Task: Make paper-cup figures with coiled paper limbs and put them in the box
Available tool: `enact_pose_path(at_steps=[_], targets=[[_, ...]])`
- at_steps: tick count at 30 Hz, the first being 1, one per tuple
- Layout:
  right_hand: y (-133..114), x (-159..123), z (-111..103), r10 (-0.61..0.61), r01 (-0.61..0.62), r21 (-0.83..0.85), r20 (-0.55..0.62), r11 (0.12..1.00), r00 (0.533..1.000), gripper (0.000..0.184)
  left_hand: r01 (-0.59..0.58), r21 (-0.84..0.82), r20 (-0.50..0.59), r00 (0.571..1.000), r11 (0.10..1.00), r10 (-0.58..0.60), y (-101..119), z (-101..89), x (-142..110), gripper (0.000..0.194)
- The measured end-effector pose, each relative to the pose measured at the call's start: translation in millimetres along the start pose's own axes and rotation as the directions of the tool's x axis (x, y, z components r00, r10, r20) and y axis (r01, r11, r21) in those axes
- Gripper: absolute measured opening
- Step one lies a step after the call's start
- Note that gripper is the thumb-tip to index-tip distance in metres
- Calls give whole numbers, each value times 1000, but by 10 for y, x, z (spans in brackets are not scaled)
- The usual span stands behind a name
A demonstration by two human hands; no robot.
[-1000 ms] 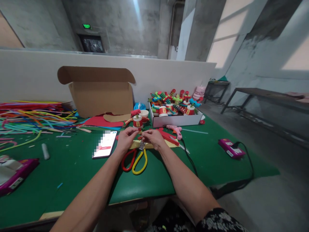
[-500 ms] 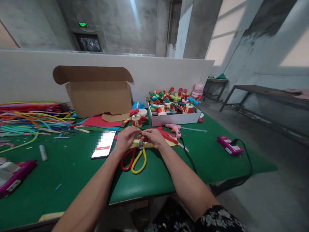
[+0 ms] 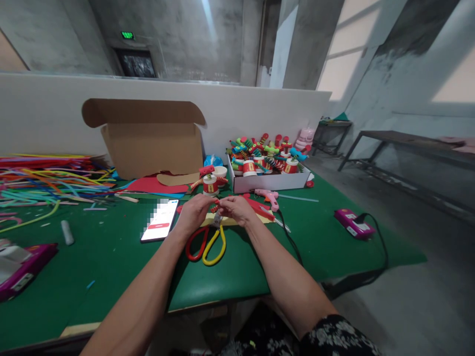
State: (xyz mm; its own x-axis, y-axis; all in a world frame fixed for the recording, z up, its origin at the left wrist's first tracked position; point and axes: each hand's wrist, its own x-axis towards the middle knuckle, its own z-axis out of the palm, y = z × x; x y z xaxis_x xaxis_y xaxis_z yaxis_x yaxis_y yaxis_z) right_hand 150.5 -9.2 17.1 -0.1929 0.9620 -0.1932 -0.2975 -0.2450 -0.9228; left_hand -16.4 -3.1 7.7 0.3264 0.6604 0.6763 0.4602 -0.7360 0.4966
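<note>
My left hand and my right hand meet fingertip to fingertip over the table. Both pinch a small red piece whose shape is mostly hidden by the fingers. Just below them lies a pair of scissors with one red and one yellow handle, its blades partly under my hands. A yellow sheet is beneath the scissors. Beyond my fingers stands a small red-and-white paper cup figure with folded paper spring arms and a red piece on top.
Behind is a white box of similar figures. A pink glue gun, its cord and a red-handled cutter lie right; a phone lies left. Bundled coloured strips, an open cardboard box and purple power strips surround the green table.
My hands stay together at nearly the same spot, with the fingertips shifting slightly around the small red piece. Nothing else on the table has visibly moved.
</note>
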Motion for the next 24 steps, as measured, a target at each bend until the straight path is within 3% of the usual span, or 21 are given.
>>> enact_pose_path(at_steps=[8,14,21,24], targets=[[14,23,-44,-34,34,-3,57,999,998,15,-178,145,19,984,973,177,-26,10,-8,27],[1,-2,-35,-30,27,49,54,998,998,12,-316,280,43,947,906,317,-36,34,-4,29],[-86,-45,20,17,-16,108,-2,994,1000,17,-343,265,11,936,901,353,1,19,5,29],[-81,-53,9,-13,11,68,25,998,1000,23,-303,208,3,951,930,309,29,17,2,30]])
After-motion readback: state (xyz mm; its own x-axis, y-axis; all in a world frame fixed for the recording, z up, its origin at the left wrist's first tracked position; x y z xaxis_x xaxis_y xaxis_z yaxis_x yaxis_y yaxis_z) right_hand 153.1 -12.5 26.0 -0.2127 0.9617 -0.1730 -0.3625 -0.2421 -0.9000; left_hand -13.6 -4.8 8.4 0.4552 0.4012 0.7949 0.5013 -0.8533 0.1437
